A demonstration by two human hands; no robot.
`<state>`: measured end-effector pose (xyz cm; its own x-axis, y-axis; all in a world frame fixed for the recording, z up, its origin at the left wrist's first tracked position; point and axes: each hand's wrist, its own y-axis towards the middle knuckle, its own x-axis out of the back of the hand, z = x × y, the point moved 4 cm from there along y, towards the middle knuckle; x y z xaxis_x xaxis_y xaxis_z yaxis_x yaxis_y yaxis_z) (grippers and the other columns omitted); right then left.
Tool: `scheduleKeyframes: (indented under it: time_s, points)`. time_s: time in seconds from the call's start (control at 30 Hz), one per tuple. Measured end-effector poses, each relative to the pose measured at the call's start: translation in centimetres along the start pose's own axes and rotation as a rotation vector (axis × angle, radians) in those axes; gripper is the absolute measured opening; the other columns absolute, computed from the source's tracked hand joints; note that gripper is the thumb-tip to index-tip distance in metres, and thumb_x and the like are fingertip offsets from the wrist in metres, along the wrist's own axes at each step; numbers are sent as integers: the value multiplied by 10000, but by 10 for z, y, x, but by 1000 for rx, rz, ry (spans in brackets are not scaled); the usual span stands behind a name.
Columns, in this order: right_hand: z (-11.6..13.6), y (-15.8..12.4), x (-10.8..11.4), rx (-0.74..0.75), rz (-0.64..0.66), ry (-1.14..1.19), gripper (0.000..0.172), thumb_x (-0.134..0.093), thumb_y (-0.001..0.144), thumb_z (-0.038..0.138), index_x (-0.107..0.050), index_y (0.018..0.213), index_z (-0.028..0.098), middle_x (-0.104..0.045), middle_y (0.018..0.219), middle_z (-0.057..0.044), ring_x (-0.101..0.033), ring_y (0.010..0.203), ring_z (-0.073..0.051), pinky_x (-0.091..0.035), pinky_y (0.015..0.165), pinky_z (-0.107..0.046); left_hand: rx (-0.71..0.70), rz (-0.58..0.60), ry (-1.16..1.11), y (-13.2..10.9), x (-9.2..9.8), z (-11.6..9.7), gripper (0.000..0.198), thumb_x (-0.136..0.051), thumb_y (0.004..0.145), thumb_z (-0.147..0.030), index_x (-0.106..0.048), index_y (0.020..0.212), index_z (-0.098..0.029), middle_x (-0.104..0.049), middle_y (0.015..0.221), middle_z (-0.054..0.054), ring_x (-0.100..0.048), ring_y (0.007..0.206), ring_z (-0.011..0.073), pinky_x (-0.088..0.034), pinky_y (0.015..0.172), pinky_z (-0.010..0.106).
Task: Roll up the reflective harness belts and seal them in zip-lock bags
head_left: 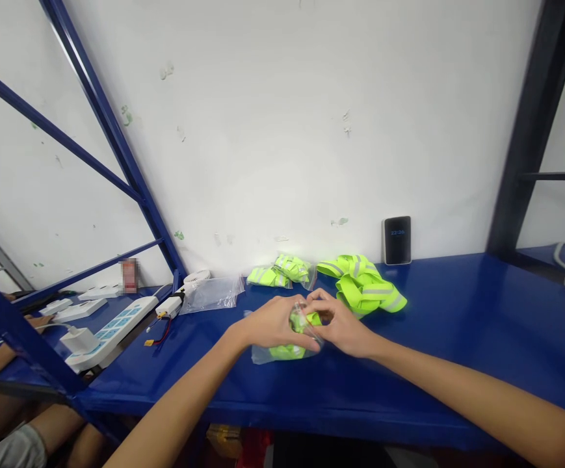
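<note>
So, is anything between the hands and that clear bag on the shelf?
Nothing visible. The left hand and right hand both touch the clear bag, which lies on the blue shelf with a green strap inside.

Shelf (482,325) lies open rightward; loose vests (365,286) (bagged vests (282,270) too) crowd behind, power strip (116,327) left.
</note>
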<state>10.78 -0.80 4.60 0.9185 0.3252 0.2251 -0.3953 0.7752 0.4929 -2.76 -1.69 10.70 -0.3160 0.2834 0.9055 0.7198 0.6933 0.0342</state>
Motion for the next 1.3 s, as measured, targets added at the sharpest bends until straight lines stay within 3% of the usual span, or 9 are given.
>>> scheduleKeyframes:
  time_s: [0.13,0.23,0.3,0.4,0.53,0.77,0.93,1.17,1.3]
  points:
    - [9,-3,-3,146,55,-291,251,-623,848,357,-622,663,187,-440,860,-30,-497,833,-185,-469,757,-339,-73,30,86,9,-7,-10,651,-743,635,-595,-552,1114,-198,-653,794,18,-595,699,212,-370,601,261]
    - [13,-8,4,119,228,-322,269,-448,953,359,-669,887,221,-466,918,-38,-511,857,-182,-467,808,-355,-77,5,53,7,0,-3,536,-720,686,-570,-590,1058,-207,-674,844,23,-612,733,203,-389,628,260]
    - [12,-9,13,46,240,-202,321,-372,980,382,-648,1075,245,-489,1028,-50,-554,836,-164,-491,795,-343,-51,-68,22,3,8,7,493,-719,693,-564,-617,1009,-199,-682,890,30,-621,785,204,-408,666,264]
    - [7,-7,15,-9,211,-130,284,-501,923,415,-673,1048,227,-554,1079,-60,-604,807,-159,-510,755,-309,-18,-159,-29,0,14,23,476,-748,658,-558,-651,935,-184,-694,916,34,-627,833,202,-422,715,265]
    - [-8,1,8,-28,90,-246,184,-633,826,349,-702,795,181,-658,850,-51,-612,729,-168,-494,690,-286,-14,-239,-22,4,11,40,416,-734,680,-554,-669,828,-171,-689,812,15,-613,757,170,-395,667,246]
    - [-44,2,6,-298,-34,-39,171,-723,686,265,-576,669,180,-610,573,4,-583,558,-146,-451,558,-261,49,-332,143,15,-1,56,291,-448,914,-419,-590,890,-166,-501,604,-33,-447,572,130,-297,562,257]
    - [-51,4,4,-382,-28,136,376,-750,633,206,-573,964,187,-602,615,55,-552,498,-120,-461,541,-264,-52,-342,138,18,-6,52,334,-348,961,-357,-541,769,-164,-524,680,-5,-459,621,124,-320,602,253]
    - [-50,14,5,-265,-5,114,333,-717,736,373,-660,981,155,-686,839,-35,-621,680,-157,-487,654,-286,-75,-320,138,19,-6,51,395,-271,996,-389,-517,776,-171,-534,688,9,-466,610,131,-325,612,258]
    - [-44,17,4,-217,-50,89,258,-700,745,400,-694,804,148,-685,755,-30,-626,724,-180,-482,716,-299,-83,-301,174,20,-3,49,410,-263,998,-399,-494,742,-177,-520,670,6,-456,590,133,-318,609,265]
